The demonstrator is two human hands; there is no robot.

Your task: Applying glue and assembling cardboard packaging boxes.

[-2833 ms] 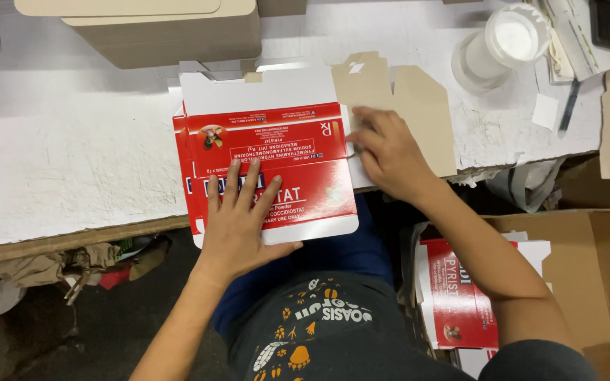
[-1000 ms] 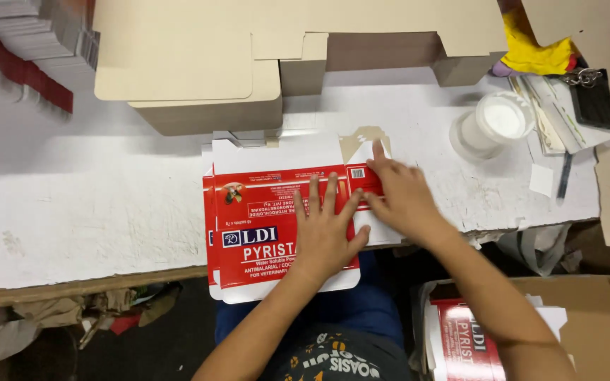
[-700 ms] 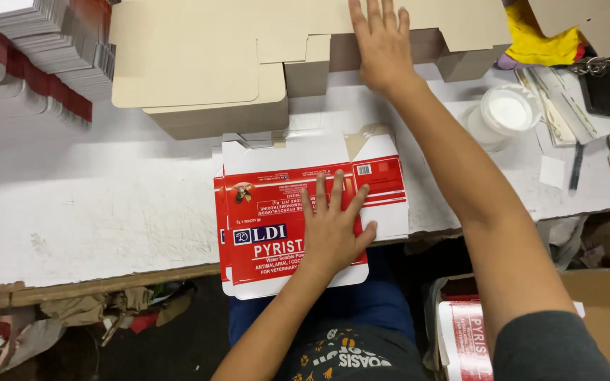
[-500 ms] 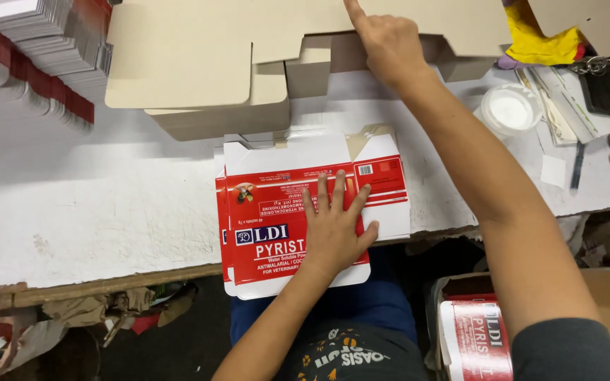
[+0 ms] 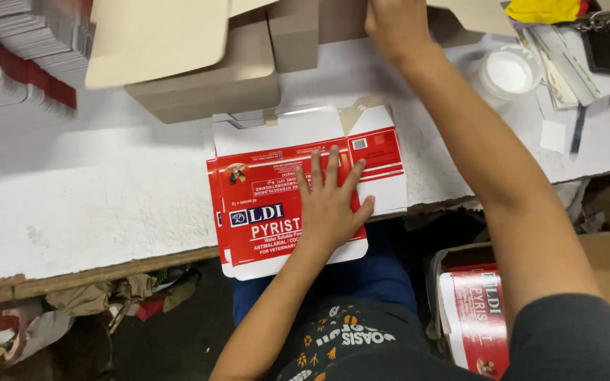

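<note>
A flat red and white carton blank (image 5: pixel 277 190) lies on the white table (image 5: pixel 93 204), overhanging its near edge, on top of more such blanks. My left hand (image 5: pixel 330 204) rests flat on its right half, fingers spread, pinning it down. My right hand (image 5: pixel 395 25) reaches across to the far side, onto the brown cardboard box (image 5: pixel 206 85) with open flaps. Its fingers run past the top edge of the view, so I cannot see whether they hold anything.
Stacked flat cartons (image 5: pixel 15 63) stand at the far left. A white round tub (image 5: pixel 508 70), papers, a pen (image 5: pixel 577 130), a black pouch (image 5: pixel 605 42) and a yellow cloth (image 5: pixel 541 8) sit at the far right. A brown box with red cartons (image 5: pixel 474 317) stands below right.
My right hand left the carton and reached up to the brown box at the far side. My left hand stayed flat on the carton. The camera has moved in closer.
</note>
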